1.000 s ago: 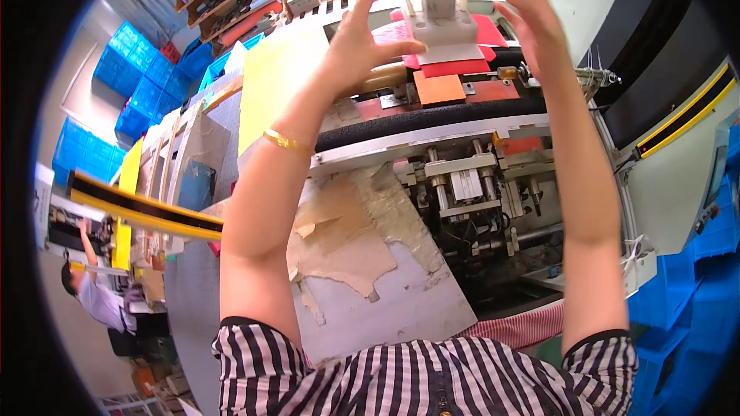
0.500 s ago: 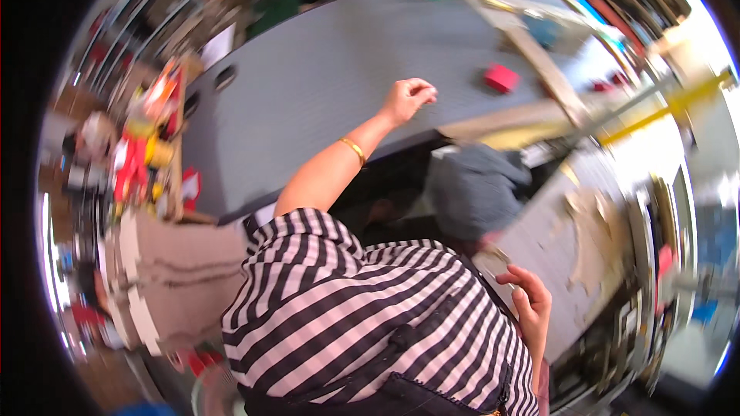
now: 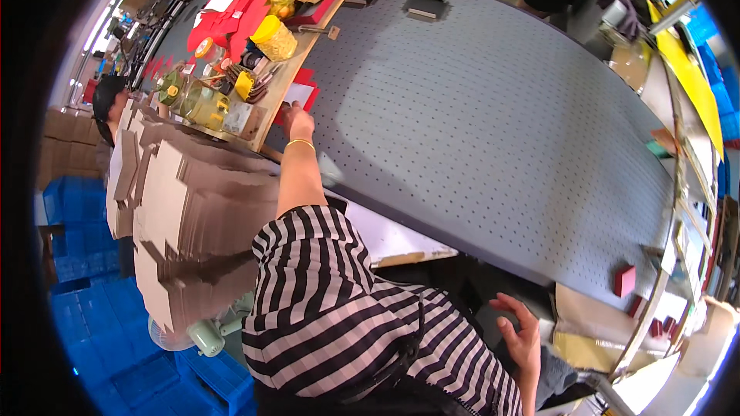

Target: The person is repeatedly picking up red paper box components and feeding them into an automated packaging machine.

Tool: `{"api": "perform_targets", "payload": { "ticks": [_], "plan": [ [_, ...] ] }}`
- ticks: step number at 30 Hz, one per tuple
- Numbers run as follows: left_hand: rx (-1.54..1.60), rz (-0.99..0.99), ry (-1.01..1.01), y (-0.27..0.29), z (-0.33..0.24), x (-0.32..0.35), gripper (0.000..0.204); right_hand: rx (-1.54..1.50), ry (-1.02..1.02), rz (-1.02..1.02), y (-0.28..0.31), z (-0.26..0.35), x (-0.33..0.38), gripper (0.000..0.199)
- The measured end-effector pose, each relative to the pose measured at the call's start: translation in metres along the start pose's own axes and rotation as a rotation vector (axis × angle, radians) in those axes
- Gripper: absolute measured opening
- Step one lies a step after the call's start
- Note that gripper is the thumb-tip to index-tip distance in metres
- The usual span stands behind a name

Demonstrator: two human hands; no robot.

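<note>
The left hand point(image 3: 297, 119), fingers curled on a white-and-red paper sheet point(image 3: 297, 95) at the near edge of the wide grey perforated conveyor belt point(image 3: 493, 108), could drag it askew. The right hand point(image 3: 523, 339) hangs spread and empty, low beside the belt. Crowding the reach are a yellow-lidded plastic jar point(image 3: 274, 37), a stack of brown die-cut cardboard blanks point(image 3: 185, 216) and a small red box point(image 3: 623, 280) far along the belt.
</note>
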State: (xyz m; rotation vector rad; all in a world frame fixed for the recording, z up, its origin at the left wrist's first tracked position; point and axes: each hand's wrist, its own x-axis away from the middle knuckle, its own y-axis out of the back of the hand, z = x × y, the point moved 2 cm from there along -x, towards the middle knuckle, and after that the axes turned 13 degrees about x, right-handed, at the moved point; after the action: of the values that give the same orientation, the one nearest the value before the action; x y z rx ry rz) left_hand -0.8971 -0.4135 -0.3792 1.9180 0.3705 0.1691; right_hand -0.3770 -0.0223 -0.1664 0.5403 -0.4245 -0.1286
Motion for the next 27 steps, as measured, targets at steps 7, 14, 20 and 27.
{"api": "perform_targets", "payload": {
  "ticks": [7,14,20,27],
  "plan": [
    [0.086,-0.334,-0.093,-0.006,0.036,-0.063,0.046,0.079,-0.074,0.132,-0.016,0.001,-0.048,0.045],
    [0.272,0.277,-0.438,-0.018,-0.056,-0.016,0.021,0.178,0.022,0.102,-0.026,0.006,-0.016,0.046],
    [0.953,1.277,-0.683,0.037,-0.269,0.242,0.010,0.255,0.160,-0.251,0.005,0.004,0.067,0.040],
    [0.868,1.681,-1.910,0.258,-0.337,0.594,0.014,0.279,-0.019,-1.158,0.042,-0.035,0.284,0.038]
  ]
}}
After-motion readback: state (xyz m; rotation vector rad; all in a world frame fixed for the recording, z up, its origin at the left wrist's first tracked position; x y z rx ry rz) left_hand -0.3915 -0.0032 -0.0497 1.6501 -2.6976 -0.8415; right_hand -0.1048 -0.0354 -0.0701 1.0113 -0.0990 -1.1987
